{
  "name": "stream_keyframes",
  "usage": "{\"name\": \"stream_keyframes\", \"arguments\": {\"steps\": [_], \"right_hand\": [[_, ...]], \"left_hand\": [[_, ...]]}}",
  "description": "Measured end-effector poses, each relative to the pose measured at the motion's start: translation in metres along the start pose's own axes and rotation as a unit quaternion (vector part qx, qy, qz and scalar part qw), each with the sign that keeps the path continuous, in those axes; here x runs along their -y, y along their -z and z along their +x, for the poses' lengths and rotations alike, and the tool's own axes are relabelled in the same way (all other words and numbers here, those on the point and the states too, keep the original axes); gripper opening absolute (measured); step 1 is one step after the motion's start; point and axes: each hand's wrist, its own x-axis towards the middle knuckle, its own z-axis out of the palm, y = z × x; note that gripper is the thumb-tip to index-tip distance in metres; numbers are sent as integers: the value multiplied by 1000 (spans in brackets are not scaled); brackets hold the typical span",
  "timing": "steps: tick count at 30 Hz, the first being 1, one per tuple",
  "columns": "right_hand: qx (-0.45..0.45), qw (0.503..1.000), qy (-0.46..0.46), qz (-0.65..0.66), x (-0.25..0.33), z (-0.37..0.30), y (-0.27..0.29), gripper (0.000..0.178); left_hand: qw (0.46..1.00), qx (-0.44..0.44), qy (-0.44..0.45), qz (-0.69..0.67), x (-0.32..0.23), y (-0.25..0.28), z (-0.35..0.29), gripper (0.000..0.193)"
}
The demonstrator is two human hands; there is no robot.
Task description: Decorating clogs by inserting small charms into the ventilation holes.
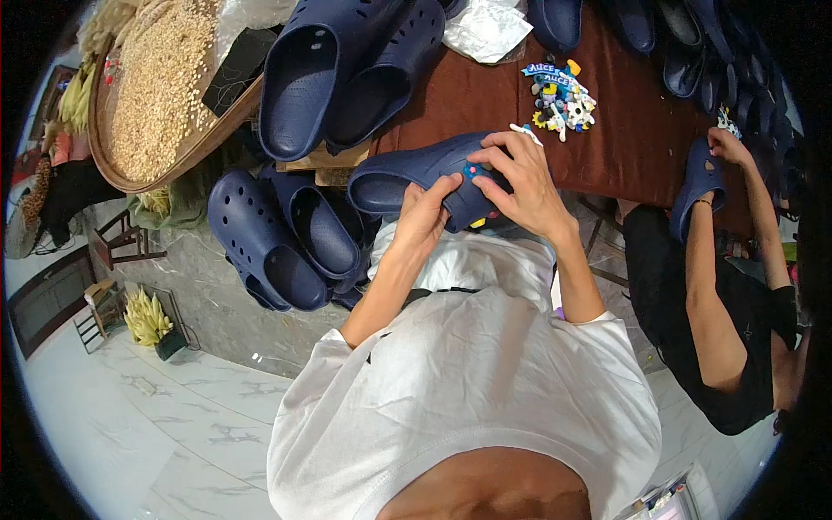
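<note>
Between nine and ten o'clock from the held clog [414, 163] sits a round tray [114, 173] of pale grains; loose navy clogs [260, 234] hang together at eight. The held clog is above the person's lap, at the near edge of the brown-covered surface [641, 147], heel toward nine. It looks like light, springy foam: probably slightly yielding, hardly fragile, with modest slip. The left hand [423, 212] pinches its upper, thumb on top; that thick band seems the sound place to hold. The right hand's [530, 186] grip brackets a blue charm [472, 171], thumb and forefinger nearly together; whether they squeeze it, I cannot tell. The charm looks small and rubbery, best taken by its rim. More charms [568, 104] lie at two o'clock; a co-worker's hand [732, 146] is around three.
</note>
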Motion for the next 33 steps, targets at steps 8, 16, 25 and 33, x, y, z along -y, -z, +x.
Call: {"name": "stream_keyframes", "arguments": {"steps": [8,16,25,33], "right_hand": [[-145,986,-52,60,-3,-15,11,20],[-266,953,-114,95,11,-52,2,12],[-82,935,-211,272,31,-88,-43,22],[-3,893,-238,382,19,-70,-112,92]], "left_hand": [[997,8,60,-56,-12,-2,-2,31],[996,-33,53,-64,-17,-15,-5,33],[965,12,94,-246,-38,-16,11,30],[942,36,147,-300,-24,-32,9,18]]}}
